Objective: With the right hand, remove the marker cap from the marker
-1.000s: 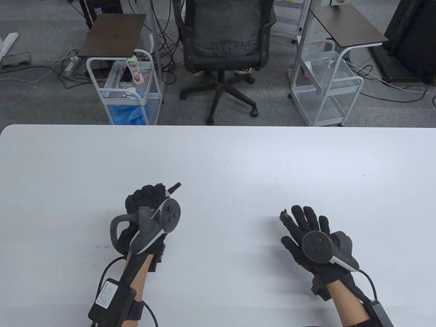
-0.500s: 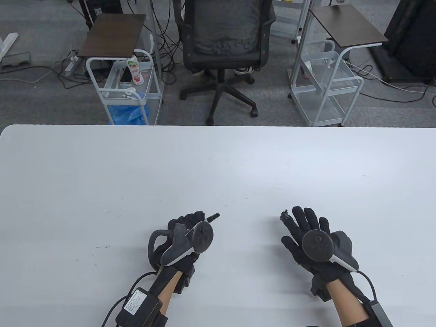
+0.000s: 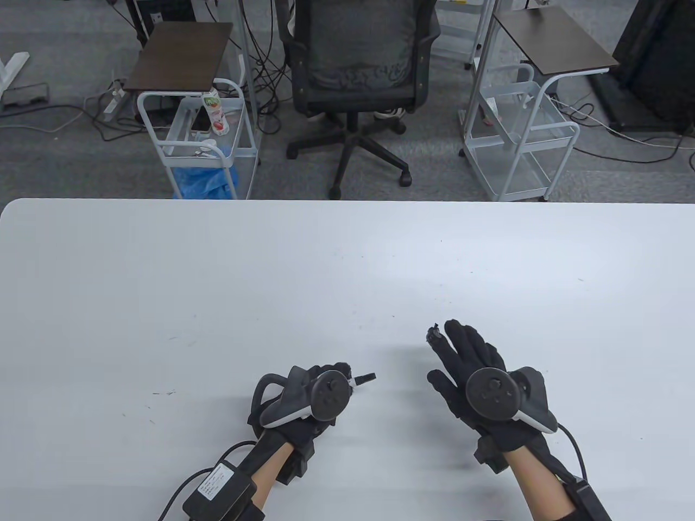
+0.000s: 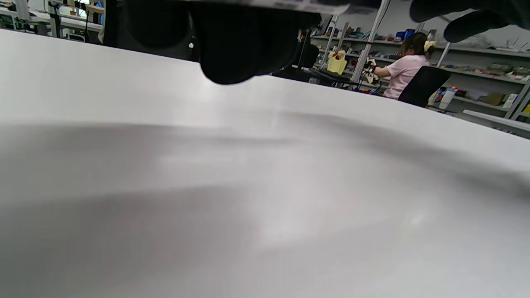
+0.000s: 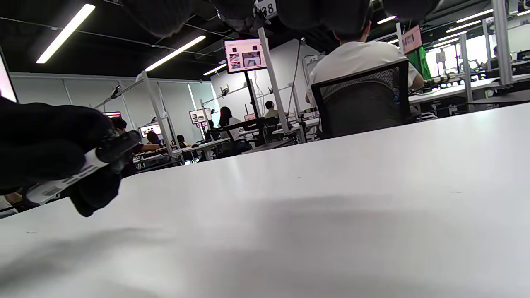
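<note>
Capped marker [image 3: 362, 379] in left hand [image 3: 304, 399] (right apart)

Most of the marker [image 3: 362, 379] lay hidden inside the left hand [image 3: 304, 399]; only its dark capped end stuck out. In the right wrist view, the right hand's fingers [image 5: 323, 12] were cut off by the top edge.

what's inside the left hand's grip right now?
The left hand grips the marker; its dark capped end pokes out toward the right hand. The right wrist view shows a white labelled barrel between the fingers. The rest of the barrel is covered by glove and tracker.
</note>
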`<state>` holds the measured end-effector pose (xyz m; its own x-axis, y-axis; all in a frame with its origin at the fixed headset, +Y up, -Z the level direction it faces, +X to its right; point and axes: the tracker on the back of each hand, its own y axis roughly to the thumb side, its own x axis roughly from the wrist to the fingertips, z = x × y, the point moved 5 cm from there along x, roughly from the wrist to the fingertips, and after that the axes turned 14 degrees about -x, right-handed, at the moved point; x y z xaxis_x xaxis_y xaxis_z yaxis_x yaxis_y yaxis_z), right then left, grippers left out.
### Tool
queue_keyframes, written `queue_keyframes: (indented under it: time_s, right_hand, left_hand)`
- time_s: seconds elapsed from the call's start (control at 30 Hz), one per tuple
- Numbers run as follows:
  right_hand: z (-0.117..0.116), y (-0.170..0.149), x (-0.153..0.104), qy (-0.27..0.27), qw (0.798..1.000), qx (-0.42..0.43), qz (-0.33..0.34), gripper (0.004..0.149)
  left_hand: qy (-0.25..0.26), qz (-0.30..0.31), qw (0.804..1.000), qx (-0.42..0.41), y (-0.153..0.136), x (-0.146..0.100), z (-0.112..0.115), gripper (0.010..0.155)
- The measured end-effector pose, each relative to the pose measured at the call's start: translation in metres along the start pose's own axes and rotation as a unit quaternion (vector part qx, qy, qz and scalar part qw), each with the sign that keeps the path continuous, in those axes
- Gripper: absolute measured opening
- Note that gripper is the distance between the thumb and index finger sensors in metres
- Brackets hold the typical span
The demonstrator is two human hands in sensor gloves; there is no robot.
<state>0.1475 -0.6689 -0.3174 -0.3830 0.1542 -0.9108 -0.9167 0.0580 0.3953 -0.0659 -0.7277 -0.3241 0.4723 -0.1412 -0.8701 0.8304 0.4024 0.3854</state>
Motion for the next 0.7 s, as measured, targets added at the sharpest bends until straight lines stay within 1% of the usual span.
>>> queue_keyframes:
  time_s: [0.07,0.13,0.27,0.37,0.43,0.5,0.7]
  right_hand:
    - [-0.001,0.018,0.005,0.005,1.000,0.007,0.024,0.069]
    - [-0.006,0.032,0.009,0.015,0.999,0.012,0.041,0.068]
    - [-0.029,0.054,0.012,0.057,0.995,0.009,0.080,0.067]
    - [-0.046,0.058,0.010,0.109,0.989,0.041,0.093,0.066]
    - [-0.053,0.058,0.009,0.122,0.986,0.059,0.095,0.067]
    - [-0.056,0.059,0.008,0.132,0.984,0.063,0.103,0.064]
    - [-0.059,0.060,0.004,0.134,0.981,0.078,0.119,0.055]
  left_hand:
    - [0.003,0.015,1.000,0.006,0.005,-0.001,0.000,0.054]
    - [-0.002,0.025,1.000,0.005,0.009,-0.002,0.002,0.054]
    - [-0.017,0.066,0.998,-0.001,0.019,-0.005,0.010,0.054]
    - [-0.015,0.087,0.996,0.002,0.024,-0.004,0.012,0.054]
    - [-0.023,0.089,0.996,-0.013,0.025,-0.002,0.013,0.054]
    - [-0.031,0.095,0.995,-0.029,0.027,-0.002,0.015,0.054]
    - [-0.047,0.106,0.993,-0.024,0.032,-0.003,0.021,0.054]
